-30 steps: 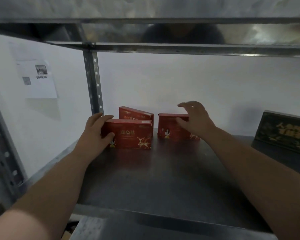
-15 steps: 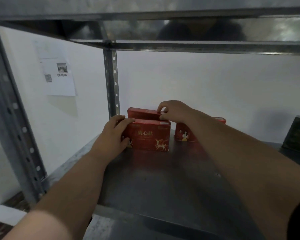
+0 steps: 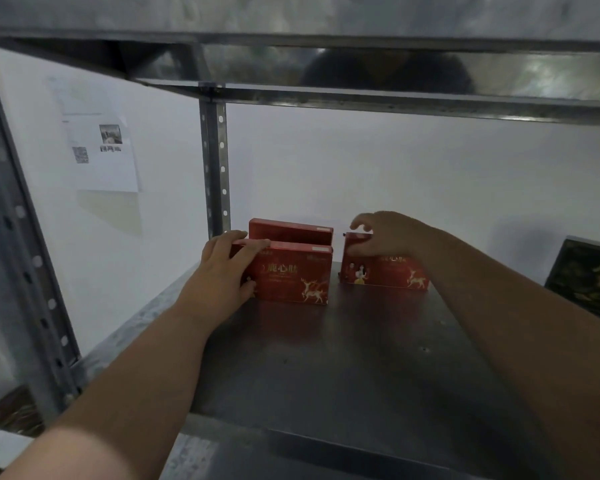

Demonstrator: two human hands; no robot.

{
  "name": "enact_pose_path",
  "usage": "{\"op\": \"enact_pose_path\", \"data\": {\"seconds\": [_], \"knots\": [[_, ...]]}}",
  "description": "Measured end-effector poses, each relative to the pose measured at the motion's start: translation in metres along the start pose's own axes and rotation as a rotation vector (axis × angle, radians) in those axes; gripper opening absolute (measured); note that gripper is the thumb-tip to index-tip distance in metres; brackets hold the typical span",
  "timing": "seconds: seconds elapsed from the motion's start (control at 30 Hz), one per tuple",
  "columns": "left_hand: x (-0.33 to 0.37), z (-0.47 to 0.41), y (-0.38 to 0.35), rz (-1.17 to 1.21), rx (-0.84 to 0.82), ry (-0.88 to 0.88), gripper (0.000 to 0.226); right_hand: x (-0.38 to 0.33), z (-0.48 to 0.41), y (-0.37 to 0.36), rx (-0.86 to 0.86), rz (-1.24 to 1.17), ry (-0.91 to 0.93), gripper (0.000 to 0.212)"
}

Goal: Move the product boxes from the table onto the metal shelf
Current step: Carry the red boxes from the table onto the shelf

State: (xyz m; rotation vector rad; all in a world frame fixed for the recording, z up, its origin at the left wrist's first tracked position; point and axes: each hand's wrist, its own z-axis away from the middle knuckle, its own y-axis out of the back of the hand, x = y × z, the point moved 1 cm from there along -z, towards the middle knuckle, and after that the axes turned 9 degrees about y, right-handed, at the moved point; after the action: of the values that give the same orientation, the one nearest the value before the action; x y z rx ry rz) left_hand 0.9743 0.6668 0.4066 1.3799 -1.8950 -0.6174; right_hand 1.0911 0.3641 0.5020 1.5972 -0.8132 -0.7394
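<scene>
**Shelf check: three boxes on deck, both hands engaged**

I find three red product boxes standing upright toward the back of the metal shelf (image 3: 326, 368). The left hand (image 3: 219, 271) grips the left end of the front box (image 3: 291, 277), with fingers laid over its top edge and the thumb low against the end. Directly behind that grip stands the rear box (image 3: 291, 231); I cannot tell whether it touches the front one. Just right of the grip, across a narrow gap, stands the right-hand box (image 3: 385, 273). The right hand (image 3: 387, 237) holds it by the upper left corner, thumb on the face, fingers curled over the top, forefinger lifted clear. I judge that both holds serve to square the boxes into a row, faces outward. Well right of the right hand rests a dark box (image 3: 589, 278). The table is out of view, so I cannot say what stock remains.
</scene>
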Motion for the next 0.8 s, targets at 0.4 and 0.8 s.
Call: {"op": "enact_pose_path", "data": {"seconds": [0.4, 0.8], "knots": [[0.016, 0.006, 0.019, -0.027, 0.168, -0.018, 0.045, -0.039, 0.082, -0.028, 0.174, 0.136, 0.079, 0.056], [0.136, 0.097, 0.024, -0.052, -0.621, -0.234, 0.057, -0.083, 0.281, -0.07, -0.04, -0.034, -0.153, 0.054]]}}
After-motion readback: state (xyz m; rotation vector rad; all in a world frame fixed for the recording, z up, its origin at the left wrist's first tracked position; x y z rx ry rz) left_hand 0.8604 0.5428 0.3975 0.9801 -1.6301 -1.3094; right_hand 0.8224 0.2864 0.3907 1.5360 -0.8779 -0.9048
